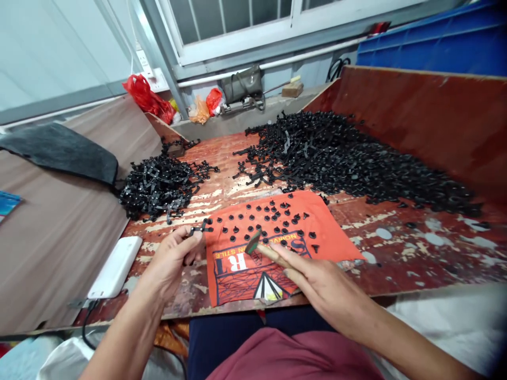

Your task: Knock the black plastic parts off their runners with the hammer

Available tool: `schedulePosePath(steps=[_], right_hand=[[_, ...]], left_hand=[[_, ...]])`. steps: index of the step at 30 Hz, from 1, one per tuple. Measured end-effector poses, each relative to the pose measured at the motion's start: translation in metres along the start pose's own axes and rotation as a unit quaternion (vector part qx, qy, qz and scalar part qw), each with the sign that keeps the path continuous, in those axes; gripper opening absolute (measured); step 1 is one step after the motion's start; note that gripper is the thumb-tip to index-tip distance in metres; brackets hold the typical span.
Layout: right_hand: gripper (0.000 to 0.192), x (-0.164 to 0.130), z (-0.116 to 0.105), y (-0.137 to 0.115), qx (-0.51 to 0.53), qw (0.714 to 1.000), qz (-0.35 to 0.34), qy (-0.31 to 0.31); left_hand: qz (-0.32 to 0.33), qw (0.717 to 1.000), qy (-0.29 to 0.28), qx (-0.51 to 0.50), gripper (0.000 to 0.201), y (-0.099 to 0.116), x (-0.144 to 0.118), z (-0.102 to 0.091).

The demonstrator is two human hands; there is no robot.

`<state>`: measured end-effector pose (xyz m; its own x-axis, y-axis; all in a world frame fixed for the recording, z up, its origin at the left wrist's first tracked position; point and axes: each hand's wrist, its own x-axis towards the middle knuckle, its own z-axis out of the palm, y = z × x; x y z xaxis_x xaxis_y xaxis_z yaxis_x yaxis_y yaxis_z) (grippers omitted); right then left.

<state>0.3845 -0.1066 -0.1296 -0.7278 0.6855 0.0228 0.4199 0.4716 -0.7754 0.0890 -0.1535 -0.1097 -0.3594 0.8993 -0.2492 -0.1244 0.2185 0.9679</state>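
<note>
My left hand (pixel 180 248) pinches a small black branched plastic piece (pixel 197 230) at the left edge of an orange printed cloth (pixel 336 232). In my right hand (pixel 317 274) is a small hammer (pixel 271 254) with a pale wooden handle, its dark greenish head above the middle of the cloth. Several black round studs (pixel 241 217) lie scattered on the cloth, some upright and some tipped over. One stud touches or lies right beside the held piece; I cannot tell which.
A heap of black branched pieces (pixel 154 184) lies at left, and a larger black heap (pixel 317 148) spreads at back right. A white phone (pixel 114 268) with a cable lies at front left. Boards (pixel 428 116) wall the worn red table (pixel 404 264); a blue crate (pixel 431 45) stands behind.
</note>
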Motion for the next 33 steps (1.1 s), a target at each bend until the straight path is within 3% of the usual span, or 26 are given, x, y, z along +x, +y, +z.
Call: schedulePosePath(steps=[9,14,20,24,29,33], right_hand=[[0.058,-0.001,0.010,0.009,-0.043,0.999,0.008,-0.007],[0.058,0.002,0.010,0.011,-0.053,0.999,0.001,-0.013],[0.059,0.000,0.015,0.015,-0.087,0.996,0.002,-0.007],[0.057,0.002,0.004,0.013,-0.072,0.996,0.012,-0.044],[0.054,0.045,-0.024,-0.002,-0.121,0.991,-0.044,-0.024],[0.051,0.096,-0.032,-0.015,-0.257,0.964,-0.060,0.011]], left_hand=[[-0.054,0.998,0.036,0.021,0.049,-0.016,0.066,-0.005],[-0.066,0.997,0.025,0.044,0.048,-0.019,0.076,-0.004],[-0.055,0.993,0.062,0.086,0.041,-0.034,0.084,-0.004],[-0.058,0.992,0.071,0.091,0.036,-0.036,0.085,-0.005],[-0.077,0.990,0.066,0.096,0.033,-0.028,0.089,-0.006],[-0.094,0.989,0.060,0.101,0.032,-0.022,0.091,-0.005]])
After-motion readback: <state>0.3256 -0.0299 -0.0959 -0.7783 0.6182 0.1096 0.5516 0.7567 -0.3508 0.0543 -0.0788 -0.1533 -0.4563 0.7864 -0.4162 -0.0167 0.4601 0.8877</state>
